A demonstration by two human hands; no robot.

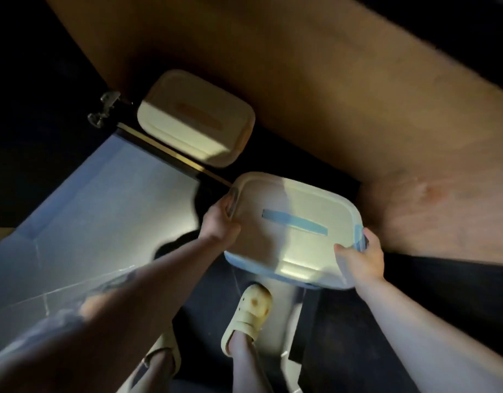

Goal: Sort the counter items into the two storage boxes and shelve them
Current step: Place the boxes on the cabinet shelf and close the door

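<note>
Both hands grip the blue-handled box (pixel 293 231) by its side edges, left hand (pixel 220 222) and right hand (pixel 361 258) with fingers curled, low before the open cupboard where the orange-handled box (pixel 196 117) sits.

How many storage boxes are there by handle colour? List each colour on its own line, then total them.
Orange-handled box: 1, already inside the cabinet.
Blue-handled box: 1, held at its side clips by the left hand and the right hand.
Total: 2 boxes.
</note>
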